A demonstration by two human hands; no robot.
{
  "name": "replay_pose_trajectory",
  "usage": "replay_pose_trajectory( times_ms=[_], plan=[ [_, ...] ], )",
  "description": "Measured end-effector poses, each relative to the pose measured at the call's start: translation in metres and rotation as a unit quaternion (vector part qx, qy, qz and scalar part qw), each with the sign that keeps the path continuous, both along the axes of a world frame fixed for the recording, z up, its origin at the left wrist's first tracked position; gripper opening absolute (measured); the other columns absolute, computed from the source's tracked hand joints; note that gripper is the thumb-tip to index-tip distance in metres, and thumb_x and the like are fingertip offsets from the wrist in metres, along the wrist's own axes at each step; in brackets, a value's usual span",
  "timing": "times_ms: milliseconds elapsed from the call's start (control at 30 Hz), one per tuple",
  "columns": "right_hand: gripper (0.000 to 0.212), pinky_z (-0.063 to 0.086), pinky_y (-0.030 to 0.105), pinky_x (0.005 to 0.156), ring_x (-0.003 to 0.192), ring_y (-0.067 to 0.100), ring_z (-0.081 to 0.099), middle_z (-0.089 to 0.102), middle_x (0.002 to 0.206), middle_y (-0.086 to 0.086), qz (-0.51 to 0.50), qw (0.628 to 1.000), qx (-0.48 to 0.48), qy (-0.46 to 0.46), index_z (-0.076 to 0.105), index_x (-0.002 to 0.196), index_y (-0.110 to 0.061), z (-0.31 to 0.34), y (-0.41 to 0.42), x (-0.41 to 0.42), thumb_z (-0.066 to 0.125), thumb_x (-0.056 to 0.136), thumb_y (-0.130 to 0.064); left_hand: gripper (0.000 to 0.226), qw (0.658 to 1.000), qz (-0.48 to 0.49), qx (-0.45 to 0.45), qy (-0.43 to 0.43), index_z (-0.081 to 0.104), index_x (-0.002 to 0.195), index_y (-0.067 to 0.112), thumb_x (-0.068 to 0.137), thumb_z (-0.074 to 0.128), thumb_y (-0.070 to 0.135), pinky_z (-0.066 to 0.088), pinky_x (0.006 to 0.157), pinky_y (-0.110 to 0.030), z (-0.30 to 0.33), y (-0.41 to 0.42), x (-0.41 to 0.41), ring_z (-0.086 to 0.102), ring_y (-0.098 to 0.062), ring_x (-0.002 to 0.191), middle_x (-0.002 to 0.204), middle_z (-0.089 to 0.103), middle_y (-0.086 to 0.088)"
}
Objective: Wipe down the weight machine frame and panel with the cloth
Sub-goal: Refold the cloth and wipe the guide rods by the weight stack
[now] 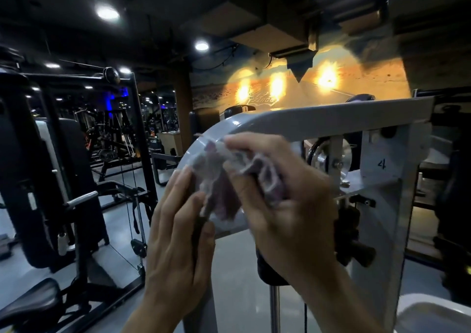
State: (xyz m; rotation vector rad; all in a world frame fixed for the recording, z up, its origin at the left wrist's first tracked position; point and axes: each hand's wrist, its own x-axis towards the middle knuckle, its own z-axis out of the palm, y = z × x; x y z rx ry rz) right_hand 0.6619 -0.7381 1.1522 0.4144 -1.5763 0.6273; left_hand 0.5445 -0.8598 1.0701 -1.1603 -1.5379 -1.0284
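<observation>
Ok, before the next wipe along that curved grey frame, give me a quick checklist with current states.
1. Cloth in hand: ok, the right hand has its grip curled around it.
2. Cloth at the grey frame: ok, bunched at the curved corner.
3. Cloth pressed flat on the metal: cannot tell, motion blur.
4. Left hand free: ok, fingers straight beside the cloth, holding nothing.
5. Panel marked 4 reachable: ok, just right of the hands.
6. Frame already clean: cannot tell.

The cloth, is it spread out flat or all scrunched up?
Scrunched up. The cloth is bunched in folds in the right hand, by the curved grey frame. The left hand touches its edge with straight fingers.
</observation>
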Motion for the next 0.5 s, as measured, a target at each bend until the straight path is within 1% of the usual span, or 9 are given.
replay_pose_trajectory(
  times_ms=[33, 100, 133, 267, 333, 400, 433, 467, 500],
  plan=[
    [0.023, 0.058, 0.036, 0.086, 0.109, 0.013, 0.069, 0.073, 0.113, 0.000, -0.030, 0.999, 0.038, -0.013, 0.071, 0.118, -0.008, -0.003, -0.008, -0.011, 0.074, 0.094, -0.010, 0.042, 1.000, -0.004, 0.004, -0.005, 0.041, 0.142, 0.015, 0.101, 0.047, 0.024, 0.033, 0.120, -0.047, 0.002, 0.002, 0.000, 0.030, -0.028, 0.152, 0.167, 0.025, 0.007],
    [0.029, 0.047, 0.045, 0.109, 0.132, 0.024, 0.058, 0.072, 0.125, 0.004, -0.124, 0.988, 0.093, -0.004, 0.072, 0.120, -0.006, -0.012, 0.002, -0.035, 0.076, 0.092, -0.010, 0.036, 0.999, -0.042, 0.015, -0.029, 0.043, 0.133, 0.016, 0.098, 0.049, 0.020, 0.038, 0.113, -0.060, 0.005, 0.003, 0.002, 0.033, -0.034, 0.151, 0.163, 0.032, -0.004],
    [0.033, 0.040, 0.048, 0.116, 0.140, 0.027, 0.051, 0.069, 0.132, 0.005, -0.160, 0.981, 0.111, 0.001, 0.070, 0.124, -0.005, -0.013, 0.015, -0.042, 0.076, 0.092, -0.010, 0.034, 0.998, -0.053, 0.014, -0.043, 0.044, 0.130, 0.016, 0.097, 0.049, 0.018, 0.039, 0.110, -0.064, 0.005, 0.003, 0.001, 0.033, -0.036, 0.151, 0.163, 0.033, -0.008],
    [0.048, 0.027, 0.058, 0.123, 0.150, 0.033, 0.037, 0.054, 0.150, 0.007, -0.242, 0.952, 0.185, 0.026, 0.050, 0.143, -0.012, -0.014, 0.051, -0.068, 0.068, 0.099, -0.012, 0.031, 0.998, -0.045, 0.005, -0.038, 0.045, 0.126, 0.016, 0.095, 0.050, 0.019, 0.038, 0.111, -0.064, 0.005, 0.002, 0.004, 0.031, -0.034, 0.152, 0.165, 0.031, -0.005],
    [0.041, 0.034, 0.061, 0.118, 0.150, 0.033, 0.036, 0.052, 0.153, 0.011, -0.250, 0.961, 0.115, 0.033, 0.047, 0.147, -0.014, -0.002, 0.082, -0.064, 0.053, 0.106, -0.020, 0.030, 0.998, -0.047, 0.008, -0.033, 0.045, 0.125, 0.017, 0.095, 0.050, 0.019, 0.037, 0.113, -0.061, 0.008, 0.003, 0.006, 0.031, -0.033, 0.152, 0.165, 0.031, -0.005],
    [0.046, 0.046, 0.059, 0.110, 0.150, 0.034, 0.036, 0.044, 0.158, 0.013, -0.226, 0.973, -0.040, 0.024, 0.047, 0.150, -0.022, 0.009, 0.120, -0.058, 0.036, 0.109, -0.041, 0.027, 0.999, -0.037, -0.001, -0.033, 0.045, 0.122, 0.017, 0.096, 0.049, 0.020, 0.037, 0.114, -0.060, 0.009, 0.004, 0.007, 0.031, -0.034, 0.152, 0.165, 0.030, -0.006],
    [0.053, 0.049, 0.059, 0.107, 0.148, 0.037, 0.038, 0.039, 0.161, 0.011, -0.236, 0.965, -0.108, 0.024, 0.046, 0.151, -0.029, 0.013, 0.137, -0.055, 0.033, 0.107, -0.055, 0.025, 0.999, -0.032, -0.005, -0.034, 0.044, 0.120, 0.017, 0.096, 0.049, 0.020, 0.037, 0.114, -0.059, 0.010, 0.004, 0.007, 0.030, -0.034, 0.152, 0.165, 0.030, -0.007],
    [0.053, 0.050, 0.061, 0.105, 0.146, 0.038, 0.040, 0.036, 0.162, 0.006, -0.248, 0.957, -0.147, 0.031, 0.045, 0.150, -0.036, 0.016, 0.148, -0.053, 0.035, 0.104, -0.060, 0.024, 0.999, -0.028, -0.007, -0.033, 0.045, 0.119, 0.017, 0.096, 0.049, 0.021, 0.037, 0.114, -0.057, 0.010, 0.004, 0.007, 0.030, -0.033, 0.152, 0.165, 0.030, -0.006],
    [0.046, 0.050, 0.062, 0.103, 0.145, 0.039, 0.042, 0.034, 0.161, -0.002, -0.255, 0.952, -0.164, 0.039, 0.044, 0.147, -0.044, 0.018, 0.153, -0.053, 0.040, 0.102, -0.055, 0.023, 0.999, -0.023, -0.007, -0.031, 0.045, 0.118, 0.017, 0.096, 0.049, 0.021, 0.037, 0.113, -0.055, 0.011, 0.003, 0.007, 0.031, -0.033, 0.152, 0.165, 0.029, -0.004]
  ],
)
